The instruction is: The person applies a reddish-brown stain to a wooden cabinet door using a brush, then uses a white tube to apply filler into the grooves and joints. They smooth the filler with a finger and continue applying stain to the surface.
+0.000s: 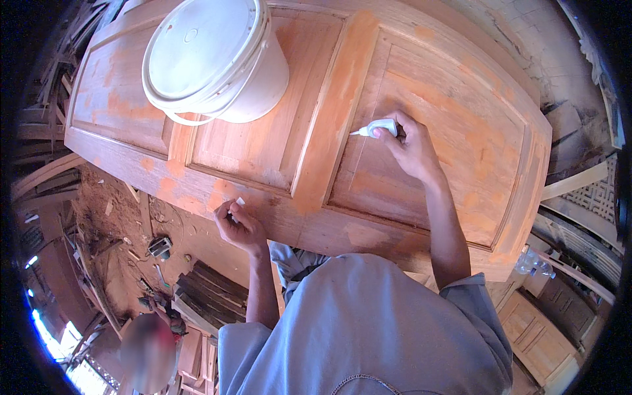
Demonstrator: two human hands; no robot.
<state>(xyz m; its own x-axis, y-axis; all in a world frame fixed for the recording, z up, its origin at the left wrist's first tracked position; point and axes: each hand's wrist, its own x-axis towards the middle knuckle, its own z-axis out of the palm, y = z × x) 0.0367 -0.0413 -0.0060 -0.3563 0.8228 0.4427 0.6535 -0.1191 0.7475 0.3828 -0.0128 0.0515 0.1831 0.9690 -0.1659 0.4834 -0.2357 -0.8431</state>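
Observation:
A panelled wooden door with orange-tinted patches lies flat in front of me. Over its right panel, my right hand is closed around a small white squeeze bottle. The bottle is tilted nearly level, its thin nozzle pointing left toward the middle rail. My left hand is at the door's near edge, fingers curled in a pinch. A small white piece shows at those fingertips, too small to tell its kind.
A lidded white bucket stands on the door's left part. Stacked dark boards and a power tool lie on the dirt floor at lower left, near another person. A clear plastic bottle and more panelled doors are at right.

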